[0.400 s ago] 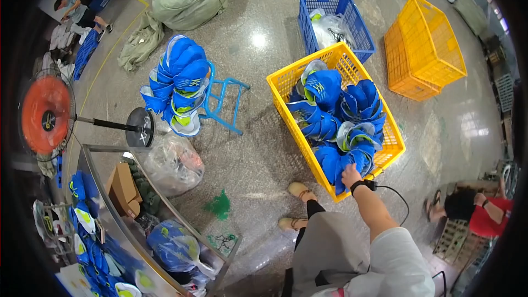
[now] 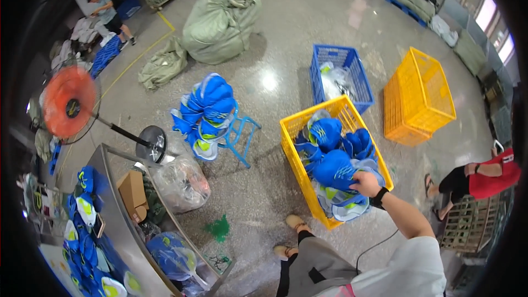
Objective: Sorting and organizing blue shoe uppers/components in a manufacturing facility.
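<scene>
Whereas a moment ago the right hand lay low among the blue pieces near the crate's front edge, it has since risen, and a blue shoe upper (image 2: 336, 169) has come up with it; the yellow crate (image 2: 290, 132) stands on the polished floor (image 2: 275, 49) just ahead of the person's feet, heaped with blue uppers trimmed in yellow-green and grey; beside it sit a blue crate (image 2: 360, 80) and an overturned yellow crate (image 2: 421, 96); to the left a pile of uppers (image 2: 206, 107) rests on a blue cart. The right hand (image 2: 366, 184) is closed in a grasp on the lifted upper's edge, above the crate; the left hand is out of sight.
</scene>
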A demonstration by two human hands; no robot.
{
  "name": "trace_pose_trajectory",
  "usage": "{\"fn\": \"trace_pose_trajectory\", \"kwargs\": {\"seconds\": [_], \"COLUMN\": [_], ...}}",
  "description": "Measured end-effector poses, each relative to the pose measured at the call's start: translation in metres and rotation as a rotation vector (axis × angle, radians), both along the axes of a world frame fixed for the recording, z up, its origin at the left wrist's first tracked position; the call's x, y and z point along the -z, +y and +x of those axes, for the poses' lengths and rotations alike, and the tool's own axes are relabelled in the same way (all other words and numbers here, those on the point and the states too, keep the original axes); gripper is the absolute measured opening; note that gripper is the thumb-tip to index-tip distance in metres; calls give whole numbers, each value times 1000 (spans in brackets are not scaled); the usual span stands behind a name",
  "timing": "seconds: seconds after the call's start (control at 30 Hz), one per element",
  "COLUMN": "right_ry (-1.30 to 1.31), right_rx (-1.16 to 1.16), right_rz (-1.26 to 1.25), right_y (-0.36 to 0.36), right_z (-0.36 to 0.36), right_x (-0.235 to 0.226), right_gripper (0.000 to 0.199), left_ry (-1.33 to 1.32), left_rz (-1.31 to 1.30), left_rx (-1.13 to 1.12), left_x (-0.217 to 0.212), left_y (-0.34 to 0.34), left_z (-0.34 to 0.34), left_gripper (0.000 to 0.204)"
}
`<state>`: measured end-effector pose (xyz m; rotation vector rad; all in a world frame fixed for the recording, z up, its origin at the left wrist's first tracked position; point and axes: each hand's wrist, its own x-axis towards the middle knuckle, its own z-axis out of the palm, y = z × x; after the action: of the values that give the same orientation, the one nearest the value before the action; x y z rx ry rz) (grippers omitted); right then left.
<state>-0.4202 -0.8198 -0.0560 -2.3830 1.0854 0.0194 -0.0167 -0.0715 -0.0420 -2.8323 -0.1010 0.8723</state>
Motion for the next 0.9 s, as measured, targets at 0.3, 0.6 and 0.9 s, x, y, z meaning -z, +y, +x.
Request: {"fn": "trace_pose_trajectory", "kwargs": {"seconds": [0.3, 0.6, 0.9], "right_ry": [-482, -715, -793], "right_rx": [-689, -1258, -1331], "right_rz": [194, 490, 1537], "right_y": [46, 195, 397], "right_z": [197, 303, 386], "right_x": [-244, -303, -418], "right_gripper": [19, 23, 29], "left_ry": [-168, -151, -965], "left_rz": [-137, -475, -1515], "left_rx": [-226, -128, -691], "left_x": [31, -38, -49], "left_y": [22, -147, -29], "left_z": [-33, -149, -161], "left_gripper": [90, 90, 92]}}
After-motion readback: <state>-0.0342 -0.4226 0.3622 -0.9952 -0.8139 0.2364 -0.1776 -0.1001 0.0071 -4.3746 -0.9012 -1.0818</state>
